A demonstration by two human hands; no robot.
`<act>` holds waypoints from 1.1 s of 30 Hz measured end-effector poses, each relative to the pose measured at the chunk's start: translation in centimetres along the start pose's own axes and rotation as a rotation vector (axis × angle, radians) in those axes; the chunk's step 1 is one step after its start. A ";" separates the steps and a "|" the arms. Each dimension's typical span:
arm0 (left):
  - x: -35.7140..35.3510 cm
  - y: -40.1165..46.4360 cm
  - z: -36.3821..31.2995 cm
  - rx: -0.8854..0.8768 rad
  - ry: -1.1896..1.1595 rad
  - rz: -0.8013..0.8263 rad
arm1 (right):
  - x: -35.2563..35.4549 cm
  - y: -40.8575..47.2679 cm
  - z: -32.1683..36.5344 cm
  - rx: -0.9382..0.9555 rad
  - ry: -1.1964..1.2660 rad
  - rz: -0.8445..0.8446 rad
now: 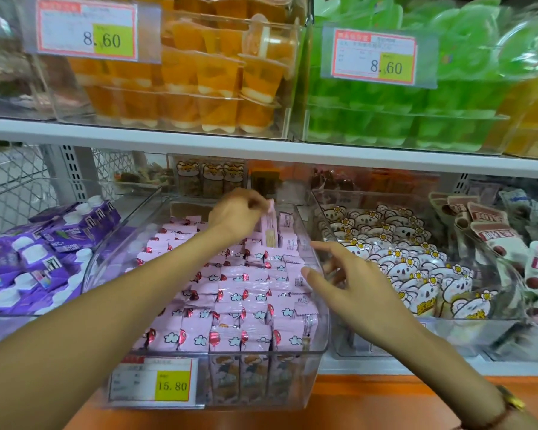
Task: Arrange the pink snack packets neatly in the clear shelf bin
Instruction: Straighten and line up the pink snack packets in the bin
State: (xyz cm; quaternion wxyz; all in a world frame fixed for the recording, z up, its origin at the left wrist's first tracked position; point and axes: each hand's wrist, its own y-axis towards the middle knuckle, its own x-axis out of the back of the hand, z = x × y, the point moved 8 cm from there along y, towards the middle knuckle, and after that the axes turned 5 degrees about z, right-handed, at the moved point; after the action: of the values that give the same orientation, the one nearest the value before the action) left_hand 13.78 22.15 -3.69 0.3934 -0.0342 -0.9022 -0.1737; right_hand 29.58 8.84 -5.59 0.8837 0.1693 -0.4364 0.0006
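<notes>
**Inspector:** The clear shelf bin (319, 342) stood on the lower shelf, between a bin of purple pouches (44, 243) and a bin of koala-print packs (401, 265). The pink snack packets (246, 305) filled it in rough rows, the nearer rows fairly even, the far right corner untidy.

**Clerk:** And the hands?

**Inspector:** The left hand (236, 214) had its grip clamped on one upright pink packet (269, 226), pinched at the top edge, above the back of the bin. The right hand (348, 277) hovered at the bin's right wall, fingers apart, holding nothing.

**Clerk:** Handling?

**Inspector:** In my judgement the packets were light, soft film wrappers, glossy and likely slippery, and would crumple under a hard squeeze. The crimped end seam, or a light pinch across the flat faces, looked the safest hold. Stood on edge, they would probably topple unless braced against neighbours.
</notes>
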 end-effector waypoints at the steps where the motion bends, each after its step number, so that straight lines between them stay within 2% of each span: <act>1: 0.9 -0.3 0.1 0.030 -0.102 -0.071 | 0.0 0.0 0.0 0.002 -0.005 0.002; 4: 3.2 -1.7 0.9 0.130 -0.447 -0.258 | 0.3 0.2 0.2 -0.011 0.031 -0.017; 7: 4.4 -4.8 1.3 0.215 -0.774 -0.354 | 2.2 0.5 0.7 0.003 0.074 -0.170; 9: 4.0 -7.1 0.9 0.255 -0.935 -0.300 | 3.2 0.5 2.1 0.094 0.058 -0.266; 13: 1.4 -10.2 0.2 0.383 -1.238 -0.101 | 1.1 0.3 6.2 0.324 -0.137 -0.125; 15: 0.4 -10.8 0.0 0.447 -1.353 -0.017 | 0.9 0.0 7.1 0.379 -0.167 -0.141; 17: 0.2 -10.9 0.1 0.433 -1.306 0.041 | 1.8 0.1 6.4 0.297 0.057 -0.175; 20: 1.5 -10.2 0.2 0.248 -1.011 0.062 | 1.8 0.9 3.8 -0.013 0.665 -0.088; 22: 1.9 -9.8 -0.5 0.143 -0.930 0.112 | 1.2 1.1 2.6 -0.143 0.870 -0.043; 25: 1.5 -10.0 -1.5 0.080 -0.898 0.221 | 0.5 0.9 2.0 -0.239 1.023 0.000; 28: 1.4 -10.0 -1.3 0.097 -0.908 0.216 | -0.1 0.9 1.4 -0.309 1.086 0.024; 33: 0.6 -9.9 -0.7 0.148 -0.850 0.170 | 0.7 1.2 1.3 -0.218 1.117 0.028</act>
State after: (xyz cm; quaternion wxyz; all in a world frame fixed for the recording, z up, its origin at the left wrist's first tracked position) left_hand 11.89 12.59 -5.63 0.0014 -0.1485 -0.9878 -0.0461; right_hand 28.89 9.51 -3.94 0.9926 0.0451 0.0974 0.0567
